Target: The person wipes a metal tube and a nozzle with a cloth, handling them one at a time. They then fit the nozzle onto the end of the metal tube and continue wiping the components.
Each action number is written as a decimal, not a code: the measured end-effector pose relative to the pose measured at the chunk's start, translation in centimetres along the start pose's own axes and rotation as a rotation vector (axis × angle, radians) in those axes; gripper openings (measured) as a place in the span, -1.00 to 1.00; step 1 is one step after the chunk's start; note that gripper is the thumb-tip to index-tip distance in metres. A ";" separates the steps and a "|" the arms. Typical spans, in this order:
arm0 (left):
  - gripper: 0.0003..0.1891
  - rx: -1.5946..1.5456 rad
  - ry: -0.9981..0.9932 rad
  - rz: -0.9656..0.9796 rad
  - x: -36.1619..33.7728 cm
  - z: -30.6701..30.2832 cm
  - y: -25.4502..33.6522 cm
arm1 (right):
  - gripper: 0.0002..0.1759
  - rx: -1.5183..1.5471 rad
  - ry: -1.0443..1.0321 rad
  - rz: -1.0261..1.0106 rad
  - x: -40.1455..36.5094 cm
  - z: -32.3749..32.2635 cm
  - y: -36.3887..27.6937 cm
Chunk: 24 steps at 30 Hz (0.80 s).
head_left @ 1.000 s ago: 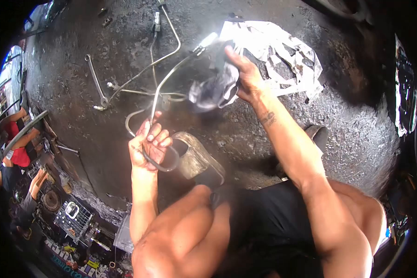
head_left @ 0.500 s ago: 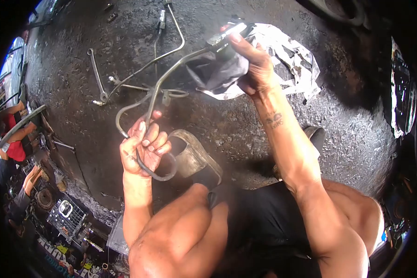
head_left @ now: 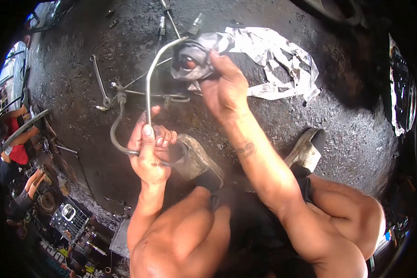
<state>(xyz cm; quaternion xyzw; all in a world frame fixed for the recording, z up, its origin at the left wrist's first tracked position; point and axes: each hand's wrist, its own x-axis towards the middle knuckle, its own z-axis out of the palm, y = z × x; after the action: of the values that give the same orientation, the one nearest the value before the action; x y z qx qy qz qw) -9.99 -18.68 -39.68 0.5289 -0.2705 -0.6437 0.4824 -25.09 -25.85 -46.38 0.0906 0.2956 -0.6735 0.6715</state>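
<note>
My left hand (head_left: 150,150) is closed around a bent metal pipe (head_left: 148,88), whose long arm rises from the fist and curves right at the top. A second bend of tubing (head_left: 114,127) comes out on the left of this hand. Near the pipe's upper end my right hand (head_left: 227,85) grips a bunched grey rag (head_left: 197,53); its fingers are partly hidden in the cloth. Just beyond the rag is a metal fitting (head_left: 196,24), slightly blurred. White, torn cloth (head_left: 282,55) trails from the rag to the right across the floor.
Other thin metal pipes (head_left: 155,96) with fittings lie on the dark, oily floor (head_left: 245,125). A combination wrench (head_left: 97,78) is to their left. My shoes (head_left: 197,160) are below. At far left another person's arm (head_left: 32,183) is beside a metal engine part (head_left: 69,217).
My right hand and the rag have moved left and slightly down, leaving the pipe's end fitting exposed. My left hand has shifted right, and the pipe now stands more upright with its curve turned.
</note>
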 end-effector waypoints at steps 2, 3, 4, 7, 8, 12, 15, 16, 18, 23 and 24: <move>-0.57 0.179 0.022 0.094 -0.2 0.1 -0.6 | -0.74 -0.141 0.088 0.022 -0.5 1.5 0.7; -0.57 0.180 0.015 0.096 -0.1 0.1 -0.9 | -0.77 -0.106 0.093 0.003 -0.5 2.1 1.1; -0.57 0.261 0.002 0.144 -0.1 0.2 -1.1 | -0.78 -0.157 0.114 0.016 -0.1 2.4 1.0; -0.57 0.507 -0.013 0.238 -0.3 0.4 -1.7 | -0.79 -0.177 0.183 0.025 1.4 3.6 0.7; -0.57 0.513 -0.037 0.247 -0.5 0.3 -2.1 | -0.78 -0.144 0.234 0.025 1.5 3.9 0.7; -0.57 0.389 -0.074 0.171 0.3 0.3 -1.3 | -0.75 -0.245 0.217 0.003 2.0 2.9 -0.6; -0.58 0.042 -0.048 -0.052 0.6 0.6 0.1 | -0.80 -0.328 0.144 -0.027 2.4 1.9 -1.5; -0.58 -0.115 -0.079 -0.123 0.6 0.4 0.3 | -0.81 -0.340 0.082 -0.052 2.4 1.5 -1.6; -0.58 -0.326 -0.109 -0.231 0.6 0.2 0.8 | -0.84 -0.398 0.013 0.000 2.3 0.7 -2.6; -0.56 -0.549 -0.076 -0.311 0.7 -1.0 2.0 | -0.70 -0.256 -0.022 -0.121 3.6 -2.9 -5.2; -0.56 -0.569 -0.064 -0.311 0.8 -1.5 2.0 | -0.74 -0.314 0.003 -0.133 3.3 -3.3 -5.5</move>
<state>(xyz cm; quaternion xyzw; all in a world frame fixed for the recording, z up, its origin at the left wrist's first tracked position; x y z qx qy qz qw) -7.91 -19.99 -38.73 0.3875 -0.0104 -0.7758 0.4980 -31.54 -27.36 -49.27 -0.0340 0.4036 -0.6617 0.6309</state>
